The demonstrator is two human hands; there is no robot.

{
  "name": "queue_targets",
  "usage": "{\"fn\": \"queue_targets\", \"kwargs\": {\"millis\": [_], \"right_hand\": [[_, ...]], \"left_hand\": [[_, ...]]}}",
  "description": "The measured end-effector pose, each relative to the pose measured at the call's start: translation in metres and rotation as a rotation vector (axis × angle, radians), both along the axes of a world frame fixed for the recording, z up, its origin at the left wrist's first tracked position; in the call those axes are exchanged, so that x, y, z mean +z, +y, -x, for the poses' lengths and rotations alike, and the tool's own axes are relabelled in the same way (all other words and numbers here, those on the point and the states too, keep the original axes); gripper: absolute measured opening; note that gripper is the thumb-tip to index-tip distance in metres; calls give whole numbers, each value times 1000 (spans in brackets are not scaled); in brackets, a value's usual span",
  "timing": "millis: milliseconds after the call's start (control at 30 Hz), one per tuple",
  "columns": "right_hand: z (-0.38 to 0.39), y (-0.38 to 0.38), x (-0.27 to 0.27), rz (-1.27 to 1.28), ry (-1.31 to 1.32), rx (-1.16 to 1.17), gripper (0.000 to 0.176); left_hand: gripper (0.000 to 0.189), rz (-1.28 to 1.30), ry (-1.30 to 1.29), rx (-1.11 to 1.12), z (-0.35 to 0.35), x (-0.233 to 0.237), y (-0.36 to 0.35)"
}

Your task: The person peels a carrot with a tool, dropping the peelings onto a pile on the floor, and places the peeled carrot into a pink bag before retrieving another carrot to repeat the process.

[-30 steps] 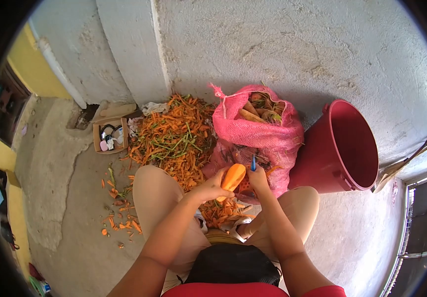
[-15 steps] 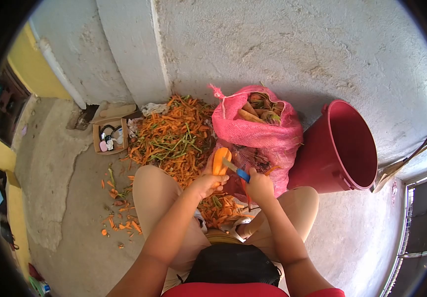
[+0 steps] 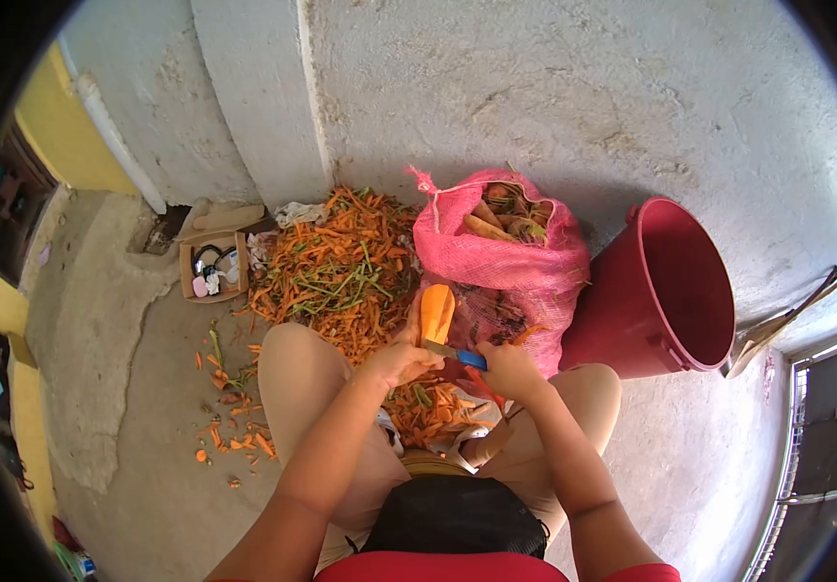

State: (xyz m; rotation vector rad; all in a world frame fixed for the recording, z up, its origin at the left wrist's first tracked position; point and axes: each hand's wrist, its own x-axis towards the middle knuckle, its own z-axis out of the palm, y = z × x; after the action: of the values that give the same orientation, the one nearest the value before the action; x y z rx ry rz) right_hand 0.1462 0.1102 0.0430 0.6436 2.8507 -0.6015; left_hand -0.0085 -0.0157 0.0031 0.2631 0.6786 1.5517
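Note:
A thick orange carrot [image 3: 437,312], with flat cut faces, stands upright in my left hand [image 3: 401,362], whose fingers wrap round its lower part. My right hand [image 3: 511,371] is closed round the blue handle of a knife [image 3: 471,359]. The blade lies across the carrot's lower end, close to my left fingers. Beyond my hands a pink mesh sack [image 3: 506,257] stands open at the top with unpeeled carrots [image 3: 488,221] inside. Left of the sack is a heap of orange and green peelings [image 3: 341,267]. More peelings [image 3: 433,412] lie between my legs.
A large dark red bucket [image 3: 612,320] leans right of the sack. A small cardboard box [image 3: 189,276] with odds and ends sits left of the heap. Scattered scraps [image 3: 234,441] lie on the floor by my left knee. A concrete wall [image 3: 574,87] rises behind.
The knife blade has moved down the carrot from near its middle to its lower end. My right hand has shifted slightly down with it. A broader flat face shows on the carrot.

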Motion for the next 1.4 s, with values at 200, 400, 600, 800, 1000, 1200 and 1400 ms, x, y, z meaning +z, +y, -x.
{"fn": "queue_targets", "kwargs": {"millis": [200, 400, 600, 800, 1000, 1200, 1400], "right_hand": [[-2, 1, -5, -54, -16, -46, 24], [0, -11, -7, -130, -54, -149, 22], [2, -17, -14, -183, -10, -250, 24], [0, -8, -23, -150, 104, -271, 25], [13, -16, -29, -173, 70, -415, 28], [16, -12, -26, -177, 91, -388, 24], [11, -6, -33, -186, 144, -357, 26]], "left_hand": [[100, -27, 54, -17, -2, -1, 2], [102, -98, 102, 34, -8, -3, 8], [104, -113, 145, 47, -9, -3, 12], [105, -120, 29, -74, -5, -5, 12], [99, -130, 107, -2, -20, -3, 18], [93, -62, 72, -48, -16, 1, 12], [87, 34, 13, -47, -18, 6, 12]]}}
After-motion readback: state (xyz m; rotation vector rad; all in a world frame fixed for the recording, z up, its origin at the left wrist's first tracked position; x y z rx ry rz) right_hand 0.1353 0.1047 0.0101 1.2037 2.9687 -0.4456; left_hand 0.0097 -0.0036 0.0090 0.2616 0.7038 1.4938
